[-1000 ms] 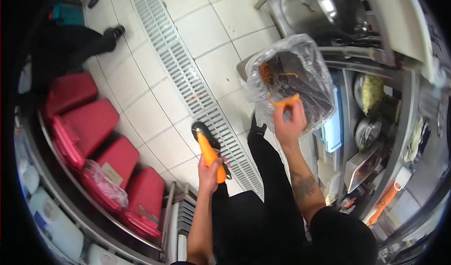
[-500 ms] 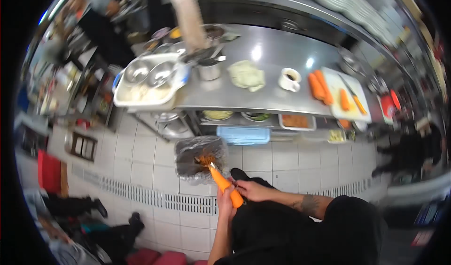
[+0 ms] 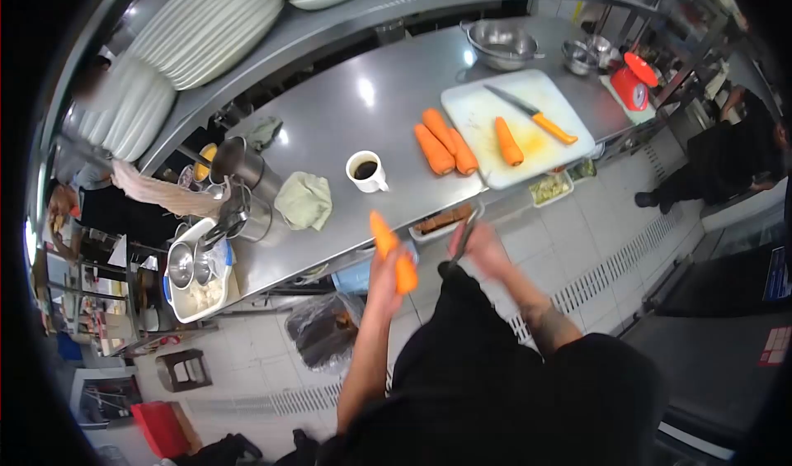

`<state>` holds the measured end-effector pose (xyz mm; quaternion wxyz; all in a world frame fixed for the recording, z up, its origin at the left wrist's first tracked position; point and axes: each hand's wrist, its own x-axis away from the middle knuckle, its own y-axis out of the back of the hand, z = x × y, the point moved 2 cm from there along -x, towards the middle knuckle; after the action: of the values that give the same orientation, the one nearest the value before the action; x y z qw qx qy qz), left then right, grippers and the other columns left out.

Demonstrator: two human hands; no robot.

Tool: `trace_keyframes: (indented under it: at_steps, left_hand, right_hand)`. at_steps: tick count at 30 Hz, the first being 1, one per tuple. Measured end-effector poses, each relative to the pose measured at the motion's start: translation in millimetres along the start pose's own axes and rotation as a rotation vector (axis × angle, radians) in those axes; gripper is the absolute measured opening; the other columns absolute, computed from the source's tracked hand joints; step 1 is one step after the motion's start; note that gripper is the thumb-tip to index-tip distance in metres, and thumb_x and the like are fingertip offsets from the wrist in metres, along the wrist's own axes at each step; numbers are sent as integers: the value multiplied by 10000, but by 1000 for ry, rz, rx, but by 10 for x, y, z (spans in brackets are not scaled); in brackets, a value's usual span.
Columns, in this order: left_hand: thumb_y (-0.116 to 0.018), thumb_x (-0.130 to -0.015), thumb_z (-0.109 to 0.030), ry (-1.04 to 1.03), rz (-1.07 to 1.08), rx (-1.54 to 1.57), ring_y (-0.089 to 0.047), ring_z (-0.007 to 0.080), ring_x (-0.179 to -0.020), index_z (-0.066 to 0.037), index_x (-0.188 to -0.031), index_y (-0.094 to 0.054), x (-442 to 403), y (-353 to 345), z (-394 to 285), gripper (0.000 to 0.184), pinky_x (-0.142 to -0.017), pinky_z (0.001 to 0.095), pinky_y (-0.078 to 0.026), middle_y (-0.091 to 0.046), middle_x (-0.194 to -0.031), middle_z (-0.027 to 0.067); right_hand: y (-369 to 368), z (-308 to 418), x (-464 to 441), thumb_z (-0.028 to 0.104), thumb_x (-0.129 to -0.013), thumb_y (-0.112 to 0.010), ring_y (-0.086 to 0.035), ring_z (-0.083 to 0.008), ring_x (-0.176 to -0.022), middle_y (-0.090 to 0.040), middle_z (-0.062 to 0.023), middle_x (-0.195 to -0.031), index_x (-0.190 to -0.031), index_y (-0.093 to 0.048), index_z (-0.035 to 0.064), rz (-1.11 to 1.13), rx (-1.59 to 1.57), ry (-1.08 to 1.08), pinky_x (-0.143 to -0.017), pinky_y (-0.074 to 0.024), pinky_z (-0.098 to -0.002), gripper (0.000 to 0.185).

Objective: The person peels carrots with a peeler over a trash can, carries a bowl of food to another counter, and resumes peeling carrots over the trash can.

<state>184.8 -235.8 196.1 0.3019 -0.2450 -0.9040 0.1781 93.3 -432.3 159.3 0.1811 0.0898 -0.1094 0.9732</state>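
My left hand (image 3: 384, 280) is wrapped round a peeled-looking orange carrot (image 3: 384, 236), held in front of the table's edge with its narrow end up. To its right, my right hand (image 3: 485, 251) is closed on a slim dark peeler (image 3: 464, 236), blurred by motion and apart from the carrot. Three more carrots (image 3: 434, 149) lie together on the steel table (image 3: 330, 119). Beside them, a white cutting board (image 3: 536, 94) bears a single carrot (image 3: 507, 141) and a knife (image 3: 532, 114) with an orange handle.
A white cup (image 3: 365, 172) of dark liquid and a crumpled pale cloth (image 3: 304, 201) sit on the table. Below stands a lined bin (image 3: 326, 334). A red scale (image 3: 634, 82) and metal bowls (image 3: 503, 43) are at the right. Another person (image 3: 734, 144) stands at far right.
The view has swung right and closer to the table. The carrot has risen from over the bin to the table's front edge. My right hand has moved away from the carrot with the peeler.
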Motion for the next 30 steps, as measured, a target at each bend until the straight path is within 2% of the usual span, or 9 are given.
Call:
trace_keyframes:
  at_steps: [1, 5, 9, 11, 17, 23, 24, 26, 30]
  left_hand:
    - [-561, -901, -170, 36, 65, -76, -572, 129, -715, -58, -1075, -488, -287, -253, -121, 220, -641, 287, -501, -566, -835, 41]
    - [-579, -880, -179, -111, 147, -427, -627, 216, -814, 11, -1205, -479, -1561, -1316, -176, 389, -719, 365, -518, -617, -968, 97]
    - [-645, -844, -274, 27, 187, -896, -612, 225, -1021, 80, -1181, -541, -2846, -1993, 135, 500, -838, 357, -501, -638, -1073, 154]
    - [-668, -812, -342, -59, 50, -1247, -641, 276, -983, 77, -1114, -586, -2886, -2310, 28, 523, -835, 369, -512, -638, -1117, 214]
    - [-678, -795, -353, -176, 97, -1277, -663, 335, -874, 27, -1074, -629, -2987, -2265, 98, 474, -763, 388, -529, -669, -998, 221]
    - [-663, -832, -374, -622, -472, -1430, -644, 326, -838, 8, -1093, -577, -2970, -1083, -127, 471, -729, 455, -525, -660, -932, 168]
    - [-663, -832, -374, -614, -482, -1425, -644, 326, -838, 8, -1093, -577, -2840, -1151, -194, 471, -729, 455, -525, -660, -932, 168]
    - [-652, -863, -422, 158, -308, -843, -640, 274, -900, -11, -1186, -529, -2537, -1240, -316, 537, -670, 414, -538, -643, -1020, 139]
    - [-628, -885, -443, 165, -289, -730, -628, 242, -917, -17, -1203, -517, -2739, -1102, -110, 543, -647, 384, -550, -628, -1047, 120]
  right_hand:
    - [422, 122, -151, 179, -760, -585, -575, -177, -683, -585, -75, -730, -812, -562, 30, -48, -295, 145, -666, -479, -318, 160]
    - [1756, 752, -553, 216, -830, -611, -485, -117, -558, -533, -14, -595, -711, -553, 58, -608, 336, -65, -523, -382, -271, 206]
    - [2183, 887, -951, 216, -820, -639, -429, -138, -539, -508, -34, -562, -688, -548, 23, -667, 597, -25, -509, -363, -306, 252]
    - [2189, 845, -1114, 283, -810, -630, -525, -231, -575, -522, -154, -606, -745, -539, -23, -610, 814, -26, -588, -434, -399, 325]
    - [2209, 520, -1304, 292, -846, -650, -405, -202, -551, -452, -120, -576, -722, -502, -21, -557, 670, -70, -552, -392, -370, 367]
    - [2284, 678, -1173, 258, -881, -647, -349, -137, -560, -401, -50, -569, -717, -492, -12, -560, 601, -48, -508, -337, -337, 352]
    - [2295, 702, -1150, 253, -885, -647, -349, -115, -569, -400, -29, -578, -720, -503, -4, -556, 611, -44, -509, -325, -322, 338]
    - [2255, 765, -1130, 249, -890, -647, -349, -93, -577, -400, -8, -587, -723, -515, 3, -523, 631, -41, -509, -312, -306, 325]
    - [2072, 899, -1218, 218, -890, -663, -357, -102, -573, -425, -20, -590, -793, -526, 2, -475, 642, 66, -509, -342, -294, 274]
